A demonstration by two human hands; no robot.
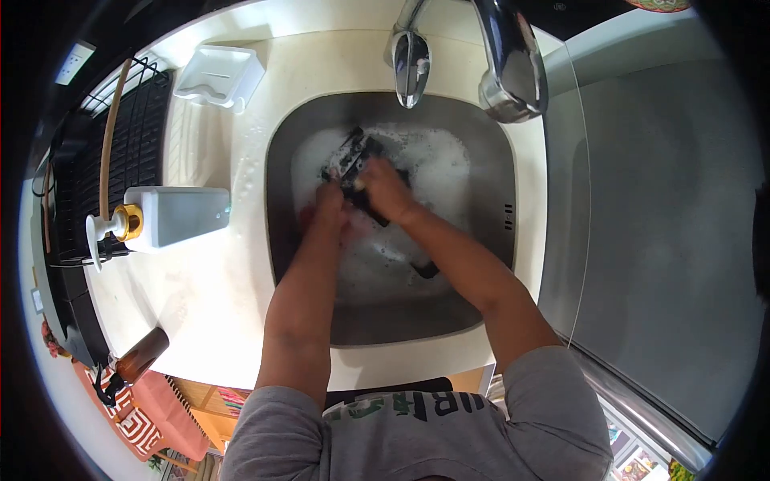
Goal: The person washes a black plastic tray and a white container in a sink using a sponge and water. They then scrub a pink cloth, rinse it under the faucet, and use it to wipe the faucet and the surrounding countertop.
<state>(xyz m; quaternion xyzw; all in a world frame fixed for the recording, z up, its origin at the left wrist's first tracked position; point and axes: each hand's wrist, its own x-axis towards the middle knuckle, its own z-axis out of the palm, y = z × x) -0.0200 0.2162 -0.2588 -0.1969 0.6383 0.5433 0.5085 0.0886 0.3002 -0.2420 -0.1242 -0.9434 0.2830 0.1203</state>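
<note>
Down in the grey sink (281, 280), a soapy black item (370, 152) with a flat, angular shape sits at the suds; its kind is not clear. My left hand (327, 197) grips its left side, fingers partly hidden by foam. Pressed against its face is my right hand (385, 189), fingers closed, with a small pale yellowish bit showing at them that I cannot make out. A reddish blur (308, 216) shows beside my left hand. Another dark piece (425, 269) pokes out of the foamy water (437, 160) below my right forearm.
A chrome faucet (513, 88) and lever (412, 70) overhang the sink's back. On the left counter are a white tray (218, 76), a soap pump bottle (183, 216) and a brown spray bottle (143, 355). A black dish rack (132, 144) stands farther left, a clear panel (568, 200) at right.
</note>
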